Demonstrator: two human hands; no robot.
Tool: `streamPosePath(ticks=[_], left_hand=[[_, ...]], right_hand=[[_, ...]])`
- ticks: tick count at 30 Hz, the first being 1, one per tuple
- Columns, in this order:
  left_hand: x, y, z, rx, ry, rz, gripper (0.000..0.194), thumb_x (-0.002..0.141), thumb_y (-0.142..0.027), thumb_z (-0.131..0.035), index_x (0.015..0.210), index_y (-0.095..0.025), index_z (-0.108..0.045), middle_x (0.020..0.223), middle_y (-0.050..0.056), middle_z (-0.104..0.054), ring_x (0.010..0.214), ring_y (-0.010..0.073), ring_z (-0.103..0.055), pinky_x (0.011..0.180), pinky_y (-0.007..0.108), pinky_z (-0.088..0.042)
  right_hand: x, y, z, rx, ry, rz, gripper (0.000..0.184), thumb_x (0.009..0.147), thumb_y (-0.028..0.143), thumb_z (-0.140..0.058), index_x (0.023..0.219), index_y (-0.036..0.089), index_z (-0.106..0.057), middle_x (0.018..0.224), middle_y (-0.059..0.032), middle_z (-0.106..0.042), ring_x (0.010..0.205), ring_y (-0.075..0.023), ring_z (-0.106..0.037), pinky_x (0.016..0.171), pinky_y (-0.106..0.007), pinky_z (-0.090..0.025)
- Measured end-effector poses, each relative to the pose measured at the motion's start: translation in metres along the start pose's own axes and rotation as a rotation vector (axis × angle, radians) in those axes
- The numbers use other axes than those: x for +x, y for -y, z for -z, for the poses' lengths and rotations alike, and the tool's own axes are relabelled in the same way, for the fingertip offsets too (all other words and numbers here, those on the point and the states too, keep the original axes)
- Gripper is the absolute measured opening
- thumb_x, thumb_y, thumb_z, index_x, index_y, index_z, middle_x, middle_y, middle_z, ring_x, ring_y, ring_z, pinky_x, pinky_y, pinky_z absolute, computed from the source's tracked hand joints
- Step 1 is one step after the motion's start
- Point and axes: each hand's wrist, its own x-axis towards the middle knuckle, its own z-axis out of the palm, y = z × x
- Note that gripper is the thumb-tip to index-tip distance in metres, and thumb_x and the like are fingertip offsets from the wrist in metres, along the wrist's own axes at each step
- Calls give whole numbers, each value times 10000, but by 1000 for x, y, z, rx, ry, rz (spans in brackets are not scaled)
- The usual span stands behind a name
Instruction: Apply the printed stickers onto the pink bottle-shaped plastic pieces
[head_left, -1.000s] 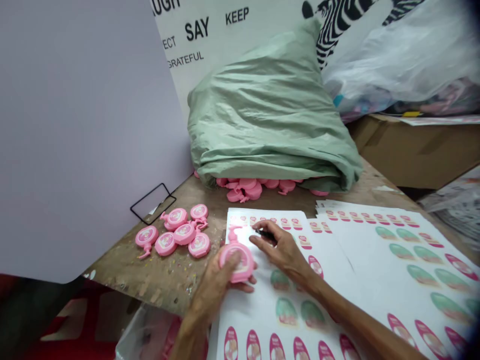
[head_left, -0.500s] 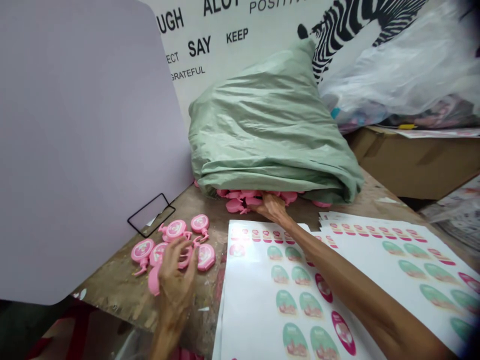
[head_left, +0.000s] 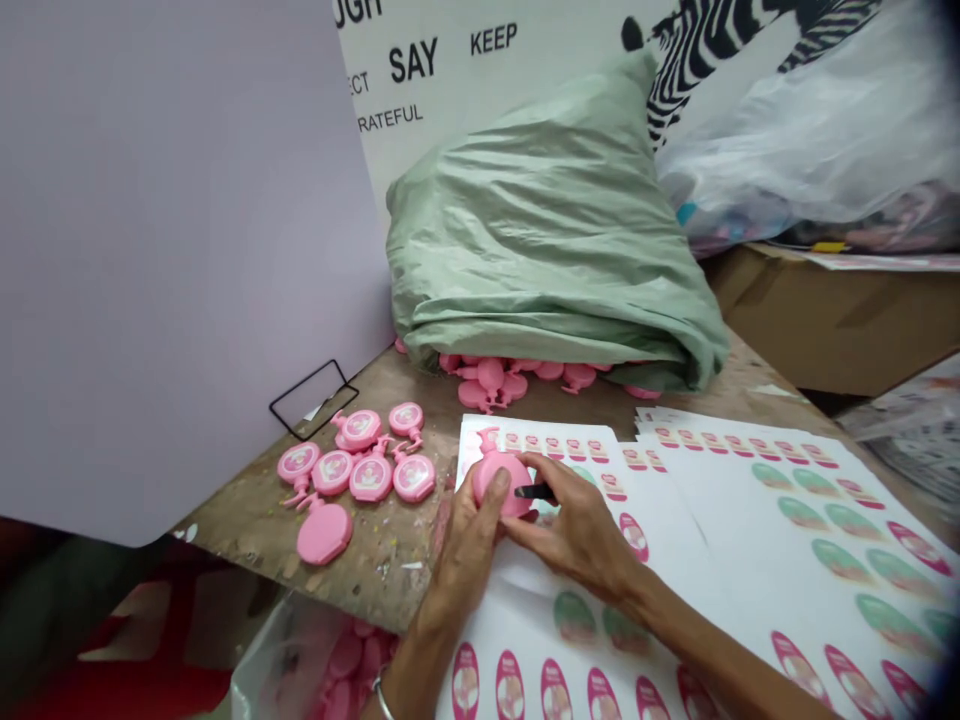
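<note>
The left hand (head_left: pixel 474 525) grips the bottle (head_left: pixel 507 470) above the sheet (head_left: pixel 517 600), thumb on its face, while the right hand (head_left: pixel 581 512) pinches a black tool (head_left: pixel 531 492); probably light, stiff and smooth, the bottle is best held by its rim.

A pale panel (head_left: pixel 180 250) is stood along the left edge of the tabletop (head_left: pixel 247 520), a black wire frame (head_left: pixel 346 377) being seen near its foot. Beyond the right edge, a cardboard box (head_left: pixel 810 320) is topped by a filled translucent plastic bag (head_left: pixel 810 150). Black lettering (head_left: pixel 412 60) and a zebra (head_left: pixel 690 45) are shown on the white wall (head_left: pixel 570 40).
</note>
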Motion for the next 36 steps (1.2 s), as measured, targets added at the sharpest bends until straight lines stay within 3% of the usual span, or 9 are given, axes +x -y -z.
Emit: streamPosePath(ticks=[3,7,10,15,19,30,33,36], left_hand=[[-7,-3,11,-135,-97,19,412,763,-386,-728,1069,-136,-609,991,110,-715,834,223,-699,720,323,-594],[-9,-13,45,-109,-282,-6,424,728,-302,-763,1062,-100,-599,915,124,-728,700,199,-709,630,293,-601],[-7,-16,59,-39,-286,6,391,738,-304,-755,1034,-89,-616,935,135,-723,669,193,-707,591,283,-601],[5,-12,48,-26,-211,-5,428,721,-316,-764,1068,-115,-616,1122,153,-679,772,222,-728,600,280,-611],[14,-4,46,-5,-172,3,435,740,-333,-753,1098,-132,-610,1126,143,-672,850,243,-728,627,282,-612],[14,2,51,67,-111,19,480,783,-402,-715,1177,-158,-590,1041,107,-688,850,230,-724,672,281,-590],[15,5,53,72,-102,13,499,749,-434,-735,1150,-162,-616,1021,100,-695,886,243,-714,730,322,-587],[16,6,55,178,-169,-50,478,721,-436,-752,1102,-161,-662,1042,101,-704,998,267,-680,857,368,-553]], right_hand=[[-6,-1,0,34,80,60,508,718,431,-743,1131,188,-577,986,-86,-692,824,-226,-651,737,-358,-535],[8,-23,9,94,120,-149,287,919,471,-479,1025,211,-540,891,-49,-669,729,-172,-614,658,-302,-492],[22,-38,1,30,122,-187,219,953,401,-402,893,224,-515,779,-11,-639,664,-153,-571,630,-280,-443],[36,-41,-34,-229,124,-76,95,889,281,-494,852,214,-551,821,-42,-672,764,-194,-583,700,-305,-398],[37,-44,-49,-298,99,-62,110,878,246,-493,830,195,-577,828,-85,-673,813,-232,-569,737,-336,-361],[30,-45,-52,-287,109,-106,118,849,304,-546,779,212,-572,764,-35,-655,753,-190,-550,679,-287,-347],[33,-41,-52,-302,112,-136,157,818,363,-586,790,209,-580,754,-51,-635,743,-203,-540,654,-291,-330],[40,-36,-50,-222,143,-237,163,784,367,-604,802,206,-588,780,-61,-630,772,-211,-532,663,-300,-322]])
